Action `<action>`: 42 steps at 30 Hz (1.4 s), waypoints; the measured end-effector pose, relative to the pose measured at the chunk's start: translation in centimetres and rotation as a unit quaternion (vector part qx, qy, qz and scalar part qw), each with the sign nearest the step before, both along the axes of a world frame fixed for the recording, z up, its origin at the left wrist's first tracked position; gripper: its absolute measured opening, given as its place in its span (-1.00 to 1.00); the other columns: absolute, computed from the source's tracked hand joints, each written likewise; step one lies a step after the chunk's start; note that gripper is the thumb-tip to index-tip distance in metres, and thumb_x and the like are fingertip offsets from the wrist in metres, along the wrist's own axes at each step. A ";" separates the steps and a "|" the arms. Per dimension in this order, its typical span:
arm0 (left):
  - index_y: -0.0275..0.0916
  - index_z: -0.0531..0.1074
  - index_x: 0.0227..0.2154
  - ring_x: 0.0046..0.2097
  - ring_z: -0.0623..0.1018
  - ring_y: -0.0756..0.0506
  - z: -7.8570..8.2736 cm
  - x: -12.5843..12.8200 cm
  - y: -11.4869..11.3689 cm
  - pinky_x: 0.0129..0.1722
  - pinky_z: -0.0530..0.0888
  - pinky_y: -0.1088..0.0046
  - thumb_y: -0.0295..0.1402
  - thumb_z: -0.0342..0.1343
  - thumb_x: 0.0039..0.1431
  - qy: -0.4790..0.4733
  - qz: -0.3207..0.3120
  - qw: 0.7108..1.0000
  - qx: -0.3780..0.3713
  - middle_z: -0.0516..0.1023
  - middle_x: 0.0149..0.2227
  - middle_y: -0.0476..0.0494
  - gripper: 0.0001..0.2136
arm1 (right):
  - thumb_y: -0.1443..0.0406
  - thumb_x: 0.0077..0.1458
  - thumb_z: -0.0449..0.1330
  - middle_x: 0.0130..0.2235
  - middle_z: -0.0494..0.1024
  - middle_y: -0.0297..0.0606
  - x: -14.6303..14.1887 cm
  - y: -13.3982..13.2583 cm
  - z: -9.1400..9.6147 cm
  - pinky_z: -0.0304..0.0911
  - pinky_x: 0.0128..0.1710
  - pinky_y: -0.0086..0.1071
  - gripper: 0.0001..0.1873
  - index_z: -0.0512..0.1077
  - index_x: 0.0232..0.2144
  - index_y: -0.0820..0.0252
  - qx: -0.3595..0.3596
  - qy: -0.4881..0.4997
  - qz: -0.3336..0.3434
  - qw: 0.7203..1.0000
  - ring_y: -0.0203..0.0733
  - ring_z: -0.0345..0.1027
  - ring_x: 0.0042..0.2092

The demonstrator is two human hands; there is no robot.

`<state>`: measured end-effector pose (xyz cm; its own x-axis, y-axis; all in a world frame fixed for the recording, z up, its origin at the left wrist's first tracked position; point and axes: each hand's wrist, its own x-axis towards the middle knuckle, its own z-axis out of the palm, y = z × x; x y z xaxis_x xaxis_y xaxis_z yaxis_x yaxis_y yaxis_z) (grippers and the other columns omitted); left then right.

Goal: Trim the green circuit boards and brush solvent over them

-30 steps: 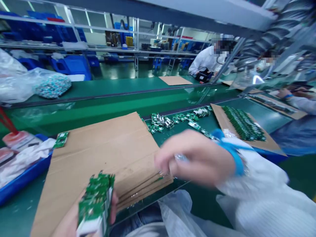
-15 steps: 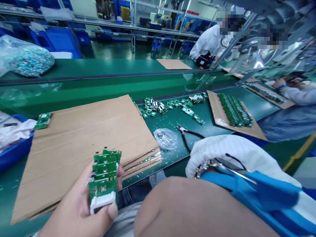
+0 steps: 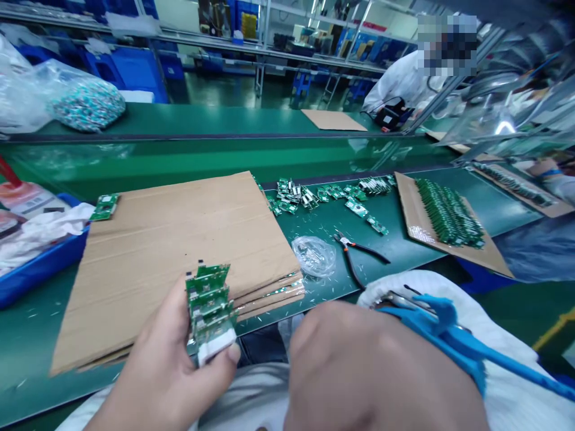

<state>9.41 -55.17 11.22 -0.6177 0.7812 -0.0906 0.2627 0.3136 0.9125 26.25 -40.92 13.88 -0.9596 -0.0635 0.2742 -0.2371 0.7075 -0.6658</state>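
Observation:
My left hand (image 3: 175, 359) grips a fanned stack of several small green circuit boards (image 3: 211, 302); the thumb presses against a white part on the nearest board. The stack is above the front edge of a pile of cardboard sheets (image 3: 179, 227). Close to the camera, my right hand (image 3: 381, 365) appears large and blurred, its back facing up and its fingers hidden. A blue strap (image 3: 440, 332) and a white sleeve (image 3: 413, 284) are at that wrist. Beyond the right hand, cutting pliers (image 3: 353, 245) with black handles lie on the green table (image 3: 404, 263).
Beside the pliers is a clear plastic bag (image 3: 313, 255). Loose circuit boards (image 3: 296, 194) lie behind it. Rows of boards (image 3: 449, 212) stand on cardboard at right. A blue bin (image 3: 40, 263) is at left; a person (image 3: 399, 84) works across the bench.
The view has swung left, so the bench appears farther right. My right hand has turned, and the blue strap shows differently. My left hand keeps hold of the circuit boards, which now tilt more.

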 end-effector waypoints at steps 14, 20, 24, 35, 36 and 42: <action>-0.16 0.32 -0.26 -0.30 0.54 -0.23 -0.4 0.1 1.2 -0.38 0.41 0.36 -0.28 0.24 -0.19 0.160 0.088 0.979 -0.087 0.49 -0.34 -0.09 -0.64 | 0.11 -0.25 0.35 -0.53 0.45 -0.47 -7.7 -3.0 -1.2 0.17 -0.51 -0.50 -0.58 0.28 -0.38 0.10 -0.148 -0.138 -0.295 0.934 -0.28 0.37 -0.44; -0.14 0.33 -0.17 -0.25 0.55 -0.28 0.2 -0.8 1.0 -0.36 0.38 0.34 -0.21 0.22 -0.21 0.117 0.131 0.980 -0.092 0.52 -0.31 -0.09 -0.55 | 0.27 -0.14 0.27 -0.52 0.42 -0.47 -9.9 -2.6 -0.7 0.13 -0.47 -0.51 -0.77 0.31 -0.39 0.13 -0.155 -0.155 -0.238 0.946 -0.36 0.31 -0.46; -0.13 0.33 -0.18 -0.30 0.53 -0.20 -0.5 -2.5 -0.2 -0.41 0.35 0.42 -0.32 0.30 -0.39 0.011 0.103 0.994 -0.033 0.53 -0.35 -0.01 -0.45 | 0.28 -0.15 0.27 -0.56 0.38 -0.51 -11.1 -2.7 0.0 0.11 -0.51 -0.53 -0.75 0.33 -0.35 0.14 -0.181 -0.206 -0.191 0.943 -0.40 0.26 -0.51; -0.23 0.40 -0.31 -0.52 0.47 -0.04 -5.2 -6.9 -4.4 -0.58 0.37 0.52 -0.13 0.38 -0.26 -0.418 0.109 0.881 0.193 0.49 -0.49 -0.05 -0.55 | 0.41 -0.07 0.14 -0.44 0.38 -0.41 -16.8 -3.1 0.1 0.21 -0.48 -0.52 -0.79 0.30 -0.28 0.23 -0.391 -0.345 -0.052 0.852 -0.45 0.23 -0.49; -0.24 0.41 -0.33 -0.52 0.46 -0.02 -5.2 -7.4 -4.9 -0.59 0.36 0.54 -0.14 0.38 -0.25 -0.427 0.125 0.874 0.195 0.49 -0.48 -0.05 -0.57 | 0.45 -0.07 0.12 -0.42 0.39 -0.40 -17.7 -2.6 0.0 0.24 -0.47 -0.51 -0.76 0.31 -0.26 0.23 -0.399 -0.352 -0.044 0.845 -0.45 0.25 -0.48; -0.26 0.48 -0.43 -0.52 0.43 0.04 -4.6 -9.9 -7.5 -0.61 0.33 0.63 -0.16 0.38 -0.26 -0.406 0.216 0.864 0.205 0.50 -0.46 -0.06 -0.65 | 0.58 -0.08 0.12 -0.42 0.34 -0.44 -26.7 1.4 -1.7 0.30 -0.51 -0.53 -0.53 0.28 -0.08 0.26 -0.246 -0.313 -0.159 0.904 -0.46 0.30 -0.51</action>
<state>-0.53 -62.67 6.58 -0.7229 0.5627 -0.4010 -0.5767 -0.1717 0.7987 -0.49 -39.52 12.16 -0.8849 0.2236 -0.4086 0.4579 0.2565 -0.8512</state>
